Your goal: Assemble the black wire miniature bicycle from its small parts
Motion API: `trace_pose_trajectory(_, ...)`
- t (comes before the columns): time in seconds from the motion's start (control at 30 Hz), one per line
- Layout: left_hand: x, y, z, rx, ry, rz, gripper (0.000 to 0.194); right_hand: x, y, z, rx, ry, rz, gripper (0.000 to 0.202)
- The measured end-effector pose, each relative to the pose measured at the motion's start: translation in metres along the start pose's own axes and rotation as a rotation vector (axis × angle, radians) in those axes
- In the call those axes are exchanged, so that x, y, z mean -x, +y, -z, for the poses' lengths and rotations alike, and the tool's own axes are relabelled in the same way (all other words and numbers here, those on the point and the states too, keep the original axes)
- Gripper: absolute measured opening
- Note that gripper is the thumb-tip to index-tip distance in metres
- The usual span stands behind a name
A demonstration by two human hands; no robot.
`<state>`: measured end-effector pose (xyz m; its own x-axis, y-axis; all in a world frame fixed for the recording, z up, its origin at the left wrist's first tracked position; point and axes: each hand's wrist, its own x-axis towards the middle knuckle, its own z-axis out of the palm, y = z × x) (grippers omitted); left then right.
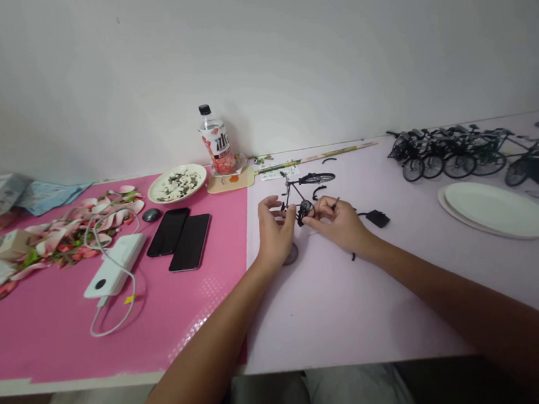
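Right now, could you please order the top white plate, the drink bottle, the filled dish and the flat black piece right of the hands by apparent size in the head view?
1. Top white plate
2. Drink bottle and filled dish: too alike to rank
3. Flat black piece

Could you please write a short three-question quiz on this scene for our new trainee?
1. True or false: both phones lie on the pink part of the table.
2. Which thing is between the left hand and the right hand?
a) a drink bottle
b) a small black bicycle
c) a power bank
3. Fill in the blank: the row of bicycles stands between the wall and the overlapping white ____.

Key: 1. True. 2. b. 3. Plates.
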<state>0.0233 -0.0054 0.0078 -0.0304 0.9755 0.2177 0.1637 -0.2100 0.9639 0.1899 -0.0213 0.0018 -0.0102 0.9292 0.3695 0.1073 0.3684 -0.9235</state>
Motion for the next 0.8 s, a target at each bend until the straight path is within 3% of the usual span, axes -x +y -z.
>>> trace_pose_trajectory(0.1, -0.003, -0.003, 0.003, -0.048, 0.095, -0.041, 0.038, 0.0, 0.002, 0.001, 0.031, 0.016, 0.009, 0.05)
trace_pose_trajectory(0.17, -0.005, -0.001, 0.006, -0.079, 0.113, -0.108, 0.026, 0.001, 0.003, 0.002, 0.071, 0.024, 0.02, 0.051)
trace_pose_trajectory(0.23, -0.005, 0.003, 0.007, -0.088, 0.056, -0.169, 0.013, 0.001, 0.003, 0.003, 0.107, 0.028, 0.033, 0.05)
trace_pose_trajectory(0.4, 0.005, 0.012, 0.005, -0.033, -0.094, -0.204, 0.014, 0.001, -0.001, 0.002, 0.167, 0.04, 0.054, 0.052)
trace_pose_trajectory(0.63, 0.007, 0.012, 0.004, -0.038, -0.089, -0.2, 0.014, 0.001, -0.001, 0.002, 0.193, 0.031, 0.076, 0.051)
trace_pose_trajectory(0.8, 0.006, 0.012, 0.004, -0.073, -0.113, -0.196, 0.025, 0.001, -0.002, 0.004, 0.338, 0.012, 0.153, 0.043)
